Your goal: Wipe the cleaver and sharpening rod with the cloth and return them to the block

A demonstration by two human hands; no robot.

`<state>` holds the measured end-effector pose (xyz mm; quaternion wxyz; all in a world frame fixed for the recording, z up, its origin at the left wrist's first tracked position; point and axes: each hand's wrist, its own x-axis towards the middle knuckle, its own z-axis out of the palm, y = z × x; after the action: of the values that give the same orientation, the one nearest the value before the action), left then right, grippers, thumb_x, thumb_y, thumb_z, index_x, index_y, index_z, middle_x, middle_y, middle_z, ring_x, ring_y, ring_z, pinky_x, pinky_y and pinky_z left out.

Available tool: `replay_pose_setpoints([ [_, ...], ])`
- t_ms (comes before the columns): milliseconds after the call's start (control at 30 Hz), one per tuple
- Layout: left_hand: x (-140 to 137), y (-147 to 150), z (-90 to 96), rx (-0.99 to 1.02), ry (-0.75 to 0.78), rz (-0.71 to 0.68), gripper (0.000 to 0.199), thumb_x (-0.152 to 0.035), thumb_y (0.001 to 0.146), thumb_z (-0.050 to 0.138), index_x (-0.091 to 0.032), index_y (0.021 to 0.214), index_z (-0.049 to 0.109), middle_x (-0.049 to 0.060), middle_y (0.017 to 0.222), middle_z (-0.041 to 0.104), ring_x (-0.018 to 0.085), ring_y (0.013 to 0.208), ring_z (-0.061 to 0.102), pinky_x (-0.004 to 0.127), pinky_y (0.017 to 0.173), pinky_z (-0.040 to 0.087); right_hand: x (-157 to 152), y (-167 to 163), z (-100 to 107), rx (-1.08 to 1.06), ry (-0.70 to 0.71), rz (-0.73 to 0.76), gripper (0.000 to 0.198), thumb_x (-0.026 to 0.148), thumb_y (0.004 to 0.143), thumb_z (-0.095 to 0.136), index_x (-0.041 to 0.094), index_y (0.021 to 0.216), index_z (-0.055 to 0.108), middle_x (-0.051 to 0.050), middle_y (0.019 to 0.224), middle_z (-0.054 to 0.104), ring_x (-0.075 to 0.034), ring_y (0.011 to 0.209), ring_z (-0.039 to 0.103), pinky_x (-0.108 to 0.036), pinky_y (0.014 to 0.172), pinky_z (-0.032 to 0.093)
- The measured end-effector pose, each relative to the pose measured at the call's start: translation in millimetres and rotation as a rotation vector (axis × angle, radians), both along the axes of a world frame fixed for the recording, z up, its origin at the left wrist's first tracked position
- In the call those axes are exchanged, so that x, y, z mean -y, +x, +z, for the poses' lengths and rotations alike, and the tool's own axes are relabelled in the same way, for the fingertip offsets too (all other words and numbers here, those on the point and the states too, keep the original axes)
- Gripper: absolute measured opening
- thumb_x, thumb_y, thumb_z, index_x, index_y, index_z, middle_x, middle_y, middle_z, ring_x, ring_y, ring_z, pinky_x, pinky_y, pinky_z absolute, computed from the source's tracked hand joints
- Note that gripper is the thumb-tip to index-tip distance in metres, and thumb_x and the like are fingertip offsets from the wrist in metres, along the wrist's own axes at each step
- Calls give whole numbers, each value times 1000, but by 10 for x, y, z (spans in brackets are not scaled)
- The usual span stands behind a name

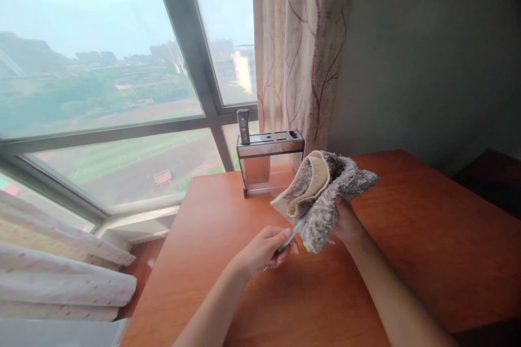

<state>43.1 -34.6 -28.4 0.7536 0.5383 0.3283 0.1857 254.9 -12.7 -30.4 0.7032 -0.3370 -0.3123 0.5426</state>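
My left hand (271,249) is closed round a slim pale-blue utensil (299,229), its fingers wrapped over the middle of it. One end sticks out below the fist, while the other runs up into a folded fluffy cloth (321,227). I cannot tell the utensil's kind, since the cloth covers its far part. The cloth is grey-brown and shaggy with a beige inner side, and it is bunched up above the table. My right hand (345,222) grips the cloth from the right; most of its fingers are hidden behind the folds.
Behind my hands, a clear-sided knife holder (271,143) with slots in its top stands near the table's far edge. One dark handle (243,126) rises from its left end. The reddish-brown wooden table (195,293) meets a window and a patterned curtain (301,38).
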Motion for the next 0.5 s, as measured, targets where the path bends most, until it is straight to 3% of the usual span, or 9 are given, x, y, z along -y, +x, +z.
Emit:
replay_pose_setpoints([
  [67,-14,32,-25,-17,48,60,53,-62,83,45,-12,74,60,-5,45,39,5,37,23,21,38,13,-5,-16,12,-22,-19,2,58,48,49,83,26,100,66,-4,102,71,-26,96,64,-43,84,53],
  [167,-41,77,-74,-95,217,205,50,-58,84,45,-13,67,58,-5,45,37,6,40,27,21,41,18,-27,-65,52,-3,-30,-172,50,34,56,82,22,102,65,-2,95,72,-22,92,65,-36,82,53],
  [233,-46,91,-97,-217,435,329,47,-54,85,46,-13,66,59,-4,48,39,8,44,32,21,44,23,-44,-105,83,3,-26,-268,45,31,61,79,21,103,64,-1,94,72,-20,92,65,-32,81,52],
  [333,-21,77,-96,-510,920,493,39,-45,89,45,-15,71,62,0,58,50,10,53,42,23,52,28,-66,-148,115,-47,-34,-342,40,32,67,75,21,104,65,0,96,72,-19,95,64,-30,81,53],
  [400,10,58,-73,-687,1208,528,32,-39,92,43,-18,79,63,2,66,56,12,59,47,24,56,29,-77,-153,122,-98,-63,-356,39,34,69,73,22,105,65,0,100,71,-19,97,64,-30,81,53],
  [500,59,44,-25,-830,1402,499,27,-33,94,40,-20,84,61,2,69,59,14,63,50,25,58,30,-85,-119,117,-153,-106,-332,41,38,72,70,23,109,63,1,104,70,-19,98,64,-32,81,54],
])
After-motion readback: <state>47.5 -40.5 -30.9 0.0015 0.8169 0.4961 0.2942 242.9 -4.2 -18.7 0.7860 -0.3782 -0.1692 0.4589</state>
